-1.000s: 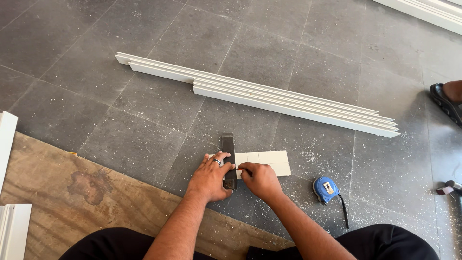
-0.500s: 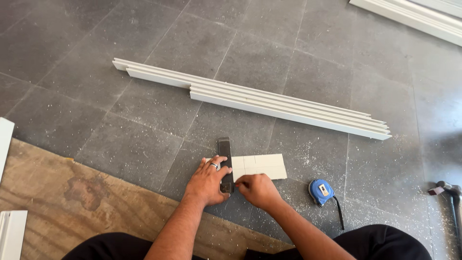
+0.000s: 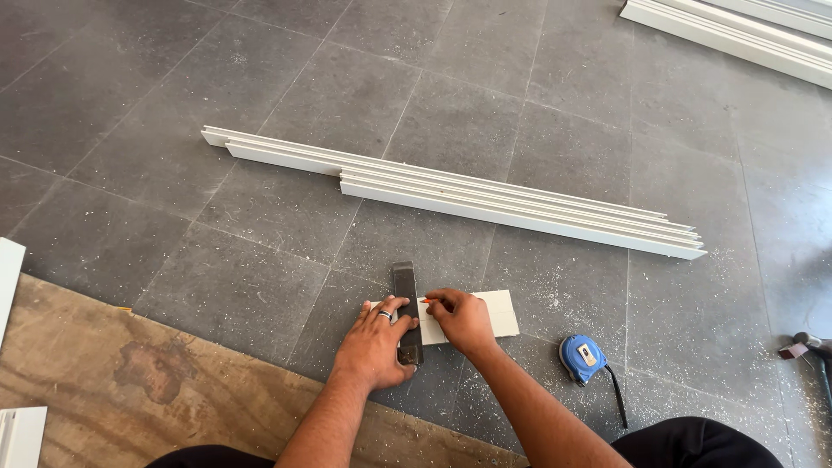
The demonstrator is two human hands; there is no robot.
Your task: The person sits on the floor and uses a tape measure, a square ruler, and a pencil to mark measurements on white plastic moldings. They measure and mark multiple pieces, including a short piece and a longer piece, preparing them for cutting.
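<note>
Kneeling low on the grey tiled floor (image 3: 260, 286), dark trouser knees at the bottom edge, and both hands are right where they were half a second ago. The left hand (image 3: 374, 345), ring on one finger, still presses flat, fingers spread, on a dark square tool (image 3: 406, 312), a long matte bar lying across the near end of a short white trim piece (image 3: 498, 314). The right hand (image 3: 464, 321) is curled in a pinch around a pencil (image 3: 426, 301), only its orange tip showing, set against the bar's edge on the trim. That flat, smooth-painted rectangle has not shifted since a second ago; the view has only drifted a touch leftward.

Just right of the forearm, a round blue tape measure (image 3: 582, 357) sits among pale sawdust specks, its black strap trailing toward the knee. At the left, a worn brown plywood sheet (image 3: 130, 381), stained and grainy. At the right edge, a hammer (image 3: 806, 347), only partly in view.

Further out, a bundle of long white moulding strips (image 3: 485, 199) lies diagonally, ridged and staggered at the ends. Far top right, more white trim boards (image 3: 737, 30).
</note>
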